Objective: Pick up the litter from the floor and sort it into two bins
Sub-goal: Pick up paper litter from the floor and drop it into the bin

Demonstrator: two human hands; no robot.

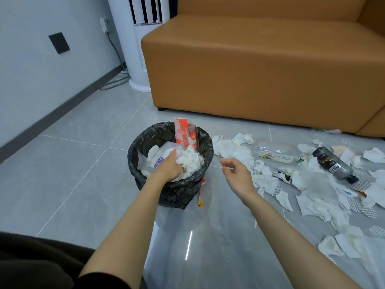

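Litter-sorting scene, head view. A bin [173, 190] lined with a black bag stands on the grey tiled floor [83, 163], filled to the rim with crumpled white tissues [193, 161]. A red-and-clear wrapper [184, 134] stands upright at the bin's far side. The left hand [169, 167] reaches into the bin with its fingers sunk in the tissue wad. The fingertips are hidden, so whether they clasp the tissue or only press on it cannot be told. The right hand [237, 176] hovers just right of the bin, above the floor. Its fingers are loosely curled and slightly blurred, with nothing visible between them. An orange-and-yellow scrap [201, 197] shows at the bin's right side, mostly hidden by the bag. The remaining litter lies on the floor to the right: a spread of torn tissue and paper [233, 151], a clear bottle [275, 152] on its side and a dark bottle [333, 165] on its side. The spread is cut off at the right edge, and the small printed pieces in it are too indistinct to identify. Behind it stand an orange sofa [250, 69], cropped at top and right, and a white tower unit [137, 49], cropped at the top. A dark garment [31, 263] fills the lower left corner.
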